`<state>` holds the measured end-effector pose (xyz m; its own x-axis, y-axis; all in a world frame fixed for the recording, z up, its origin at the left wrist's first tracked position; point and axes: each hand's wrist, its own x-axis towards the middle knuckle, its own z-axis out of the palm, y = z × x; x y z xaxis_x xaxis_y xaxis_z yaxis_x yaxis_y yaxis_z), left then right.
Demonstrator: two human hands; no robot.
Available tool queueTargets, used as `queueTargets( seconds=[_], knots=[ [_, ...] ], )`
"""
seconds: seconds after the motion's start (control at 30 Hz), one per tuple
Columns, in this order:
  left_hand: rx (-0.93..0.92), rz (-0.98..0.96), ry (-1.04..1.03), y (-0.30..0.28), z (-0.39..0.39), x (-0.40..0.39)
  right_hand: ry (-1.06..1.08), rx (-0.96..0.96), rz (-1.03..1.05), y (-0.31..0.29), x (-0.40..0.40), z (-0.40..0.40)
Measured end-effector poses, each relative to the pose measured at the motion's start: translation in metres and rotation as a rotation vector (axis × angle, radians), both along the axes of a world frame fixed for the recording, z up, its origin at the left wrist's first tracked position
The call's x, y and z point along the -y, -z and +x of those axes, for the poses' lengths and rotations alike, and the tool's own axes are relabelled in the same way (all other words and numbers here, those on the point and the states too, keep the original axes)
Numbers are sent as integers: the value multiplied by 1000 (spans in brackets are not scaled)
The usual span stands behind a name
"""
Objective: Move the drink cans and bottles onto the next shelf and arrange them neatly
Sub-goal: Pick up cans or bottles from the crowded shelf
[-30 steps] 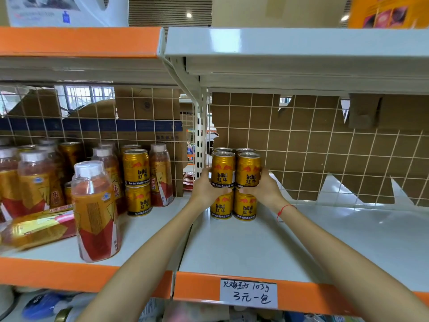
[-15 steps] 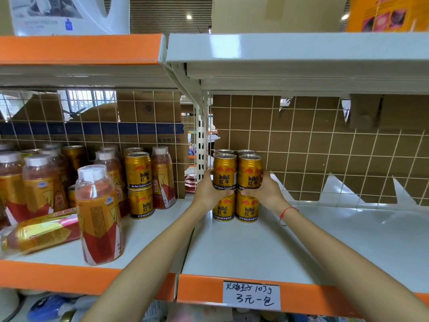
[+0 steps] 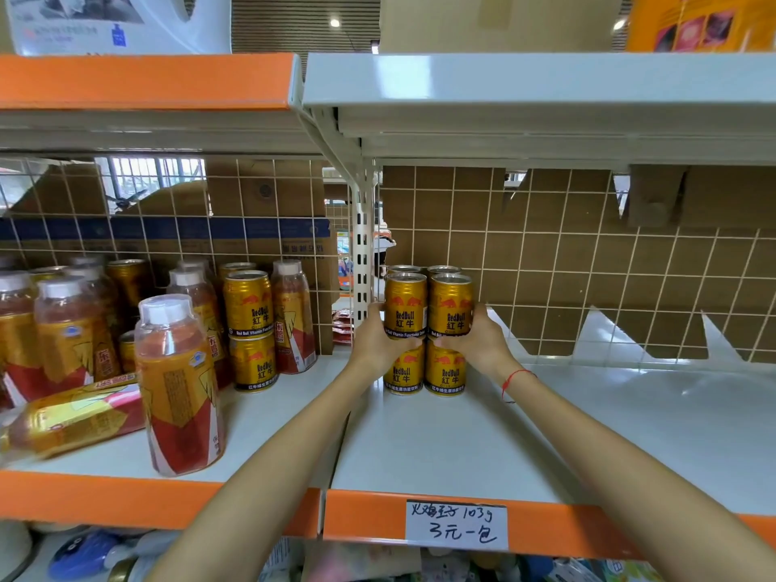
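1. The right-hand shelf (image 3: 546, 447) is the big pale grey one, with an orange front lip and a handwritten price tag (image 3: 457, 527) stuck on it. The white upright post (image 3: 363, 254) splits it from the left-hand shelf (image 3: 268, 426).
2. Just right of the post, at the back of the right-hand shelf, sits the can stack (image 3: 426, 329): gold Red Bull cans, two on top of two, all upright with long axes vertical and labels facing the camera. More can tops peek out behind them.
3. Left of the post are the bottles (image 3: 180, 384), mostly upright with white caps up. One lying bottle (image 3: 71, 417) is tipped over, long axis running roughly left-right.
4. Also left of the post, a stacked pair of cans (image 3: 250, 329) stands upright between the bottles.
5. The left hand (image 3: 378, 342) wraps the left top can of the stack; the right hand (image 3: 478, 340) wraps the right top can. Both are grasping, thumbs in front near where the upper cans meet the lower ones.
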<state>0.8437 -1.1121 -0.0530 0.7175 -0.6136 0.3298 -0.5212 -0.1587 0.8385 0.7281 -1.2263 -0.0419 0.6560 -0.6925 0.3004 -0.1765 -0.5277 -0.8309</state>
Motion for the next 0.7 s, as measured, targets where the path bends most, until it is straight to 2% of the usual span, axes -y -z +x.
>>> queueTargets(
  seconds=[0.23,0.43,0.7],
  knots=[
    [-19,2,47,-5,-11,-9,-38,-57,-9,-7,-11,-9],
    [176,163,-48,10,6,-14,29,-200,-74,-17,-16,-20],
    [284,212,-96,-24,-46,-65,110,-302,-215,-30,-52,-45]
  ],
)
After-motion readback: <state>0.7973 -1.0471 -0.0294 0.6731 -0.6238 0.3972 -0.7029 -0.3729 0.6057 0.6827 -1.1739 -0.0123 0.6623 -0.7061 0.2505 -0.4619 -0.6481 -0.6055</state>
